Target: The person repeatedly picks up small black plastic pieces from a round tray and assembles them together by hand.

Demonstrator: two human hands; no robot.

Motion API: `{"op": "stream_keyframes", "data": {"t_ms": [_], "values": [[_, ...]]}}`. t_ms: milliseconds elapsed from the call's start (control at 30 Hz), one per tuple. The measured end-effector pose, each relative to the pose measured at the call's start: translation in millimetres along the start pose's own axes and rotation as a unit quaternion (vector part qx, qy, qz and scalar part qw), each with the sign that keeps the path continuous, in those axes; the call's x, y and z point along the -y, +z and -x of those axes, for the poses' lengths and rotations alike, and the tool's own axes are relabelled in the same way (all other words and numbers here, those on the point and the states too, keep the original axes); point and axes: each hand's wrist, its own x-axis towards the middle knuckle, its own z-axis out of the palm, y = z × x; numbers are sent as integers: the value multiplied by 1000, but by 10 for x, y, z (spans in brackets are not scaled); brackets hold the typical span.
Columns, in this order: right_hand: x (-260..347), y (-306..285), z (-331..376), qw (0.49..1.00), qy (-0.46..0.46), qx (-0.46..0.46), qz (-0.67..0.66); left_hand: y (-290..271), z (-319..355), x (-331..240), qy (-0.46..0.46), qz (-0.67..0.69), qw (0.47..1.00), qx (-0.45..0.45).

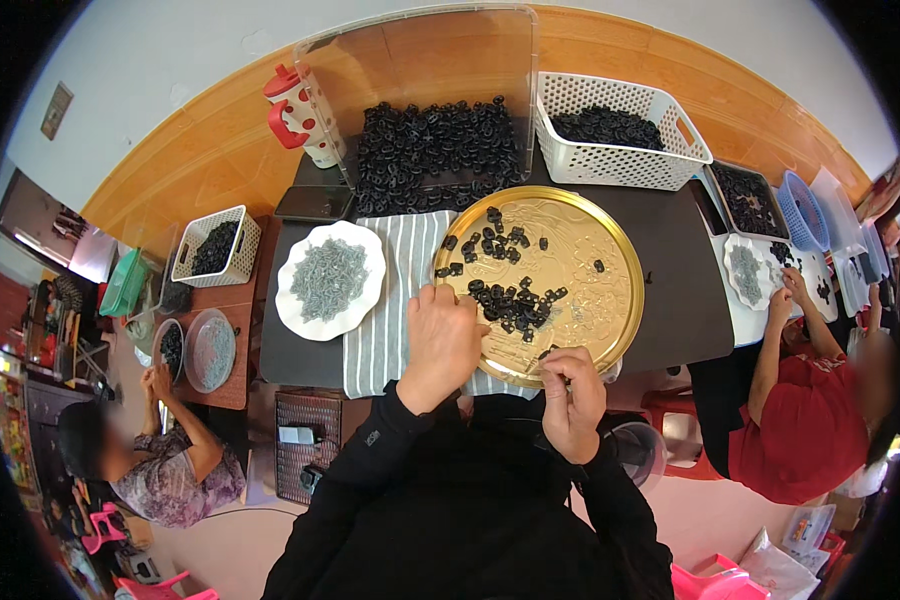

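Note:
A round gold tray [595, 250] lies before me, with small black plastic parts [510, 305] heaped at its middle and scattered toward its far left. Over the tray's near left rim, my left hand [440, 338] is closed with its fingers curled; anything in them is hidden. My right hand [573, 400] is at the near right rim, thumb and fingers pinched on a small black plastic part [547, 352]. Left of the tray, a white scalloped plate [288, 308] holds a pile of grey screws [330, 278]. A striped cloth [375, 345] lies partly under the tray.
Behind the tray stand a clear bin [420, 60] and a white basket [620, 165], both holding black parts. A spotted tumbler [315, 115] and a dark phone [313, 203] are at the back left. People work at left [175, 475] and right [805, 430].

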Motion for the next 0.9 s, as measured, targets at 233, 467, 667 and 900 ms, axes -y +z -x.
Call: {"op": "stream_keyframes", "data": {"t_ms": [233, 467, 667, 900], "values": [[-11, -31, 41, 999, 32, 8, -13, 70, 23, 72, 51, 0, 999, -11], [21, -16, 67, 999, 48, 16, -19, 53, 47, 10, 127, -13, 992, 3], [16, 26, 126, 997, 76, 18, -28, 13, 98, 11, 112, 42, 993, -23], [139, 186, 66, 991, 116, -6, -70, -45, 375, 178, -124, 765, 628, 70]]}}
